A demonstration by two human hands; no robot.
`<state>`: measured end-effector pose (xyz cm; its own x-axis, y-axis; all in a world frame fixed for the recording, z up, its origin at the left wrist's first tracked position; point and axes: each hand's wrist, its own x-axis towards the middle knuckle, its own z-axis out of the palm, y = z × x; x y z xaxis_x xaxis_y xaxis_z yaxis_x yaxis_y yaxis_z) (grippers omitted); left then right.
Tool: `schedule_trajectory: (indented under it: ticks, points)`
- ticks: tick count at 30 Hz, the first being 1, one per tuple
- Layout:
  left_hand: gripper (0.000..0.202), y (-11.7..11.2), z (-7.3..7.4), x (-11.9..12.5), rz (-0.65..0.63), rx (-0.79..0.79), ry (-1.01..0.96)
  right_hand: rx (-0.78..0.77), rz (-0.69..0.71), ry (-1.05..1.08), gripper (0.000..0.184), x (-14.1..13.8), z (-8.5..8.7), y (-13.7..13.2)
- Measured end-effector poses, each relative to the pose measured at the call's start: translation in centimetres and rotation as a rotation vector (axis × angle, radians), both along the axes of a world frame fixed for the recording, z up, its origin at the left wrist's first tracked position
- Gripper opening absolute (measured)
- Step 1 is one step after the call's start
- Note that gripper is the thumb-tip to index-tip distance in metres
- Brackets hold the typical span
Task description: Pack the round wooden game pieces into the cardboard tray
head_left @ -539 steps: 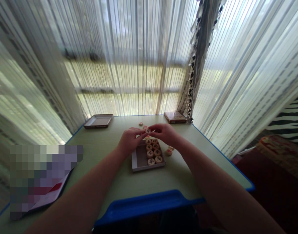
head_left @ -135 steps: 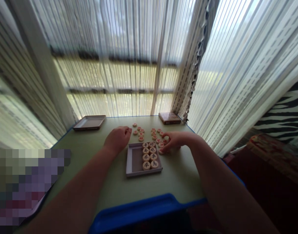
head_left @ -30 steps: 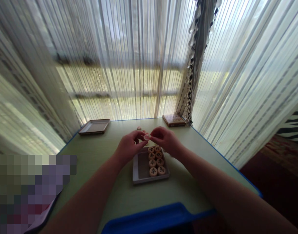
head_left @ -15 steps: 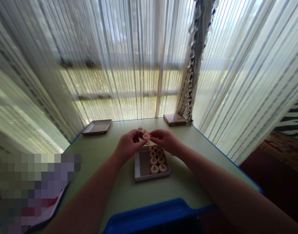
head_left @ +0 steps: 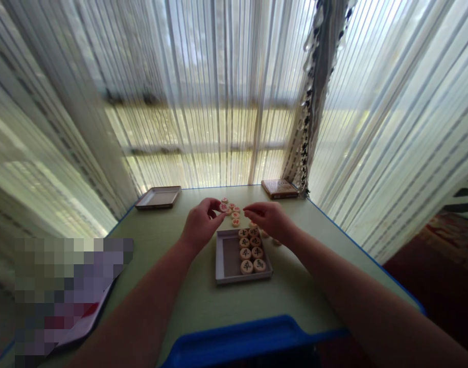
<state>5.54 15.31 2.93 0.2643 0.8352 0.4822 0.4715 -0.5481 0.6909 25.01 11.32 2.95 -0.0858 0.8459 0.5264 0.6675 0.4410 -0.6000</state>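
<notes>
My left hand (head_left: 203, 222) pinches a Chinese chess piece (head_left: 224, 207) with a red character between thumb and fingertips, above the table. Across from it, my right hand (head_left: 270, 219) is held with thumb and fingers drawn together; nothing shows between them. Several red-marked pieces (head_left: 235, 223) lie on the table between and beyond the hands. Below them is a shallow box tray (head_left: 225, 279), with two columns of black-marked pieces (head_left: 246, 267) along its right side and bare floor on its left. A few more pieces sit partly hidden beneath my right hand.
At the back left of the pale green table (head_left: 195, 301) lies an open box lid (head_left: 159, 197). A flat brown box (head_left: 279, 188) is at the back right, near the curtain (head_left: 211, 128). A blue edge (head_left: 241, 332) runs along the front. A pixelated patch covers something at left.
My hands have moved apart. The red-marked piece, between both hands before, is now in my left hand alone, and more loose pieces show. The view has shifted slightly.
</notes>
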Motion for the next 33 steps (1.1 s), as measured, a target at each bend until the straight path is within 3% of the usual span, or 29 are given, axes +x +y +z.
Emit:
schedule_trajectory:
  ticks: [5, 16, 25, 33]
  points:
    - [0.03, 0.2, -0.6, 0.3, -0.153, -0.042, -0.047, -0.001, 0.032, -0.003, 0.024, -0.7, -0.1, -0.3]
    - [0.034, -0.1, -0.8, 0.8, -0.333, -0.243, -0.253, 0.001, 0.009, -0.05, 0.028, -1.0, -0.4, -0.3]
    - [0.043, -0.9, 0.2, 1.0, -0.403, -0.376, -0.353, -0.029, 0.039, -0.067, 0.027, -1.2, -0.2, -0.5]
    - [0.042, -1.6, 0.8, 1.2, -0.359, -0.382, -0.342, -0.023, 0.037, -0.028, 0.027, -1.4, -0.3, -0.6]
